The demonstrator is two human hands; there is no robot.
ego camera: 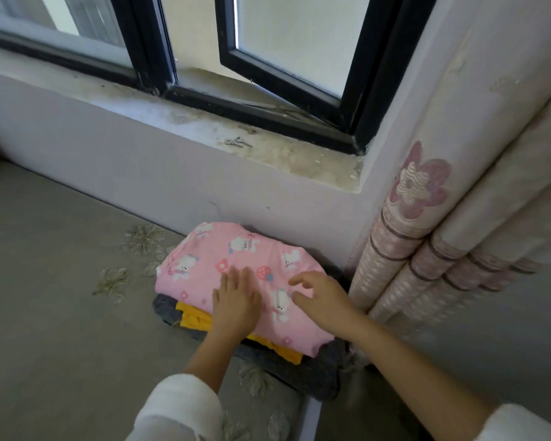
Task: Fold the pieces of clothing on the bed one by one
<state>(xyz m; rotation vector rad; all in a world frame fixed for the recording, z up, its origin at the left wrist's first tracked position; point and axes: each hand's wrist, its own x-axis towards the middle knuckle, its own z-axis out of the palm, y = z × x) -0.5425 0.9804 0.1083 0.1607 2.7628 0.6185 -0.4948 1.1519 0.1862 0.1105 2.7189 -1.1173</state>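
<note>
On the bed (61, 313), the left hand (236, 300) pressed flat, grip wide, on the folded pink garment (210, 249) topping the stack (194, 319) beneath it. Just right, the right hand (322, 297) hung loose-gripped, holding nothing. Smoothing seemed nearly done; the next move likely called for fetching another piece.

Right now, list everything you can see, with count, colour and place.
pink garment: one, pink with white animal print, folded, top of pile
yellow garment: one, yellow, under the pink one
grey garment: one, dark grey, bottom of pile
bed cover: one, grey with pale flowers, under the pile
window: one, black frame, above, right sash ajar
sill: one, whitish, stained, below the window
curtain: one, cream with pink flower, right of pile
sleeves: two, white, bottom edge
left hand: one, flat on the pink garment
right hand: one, fingers loosely bent, over the pink garment
</note>
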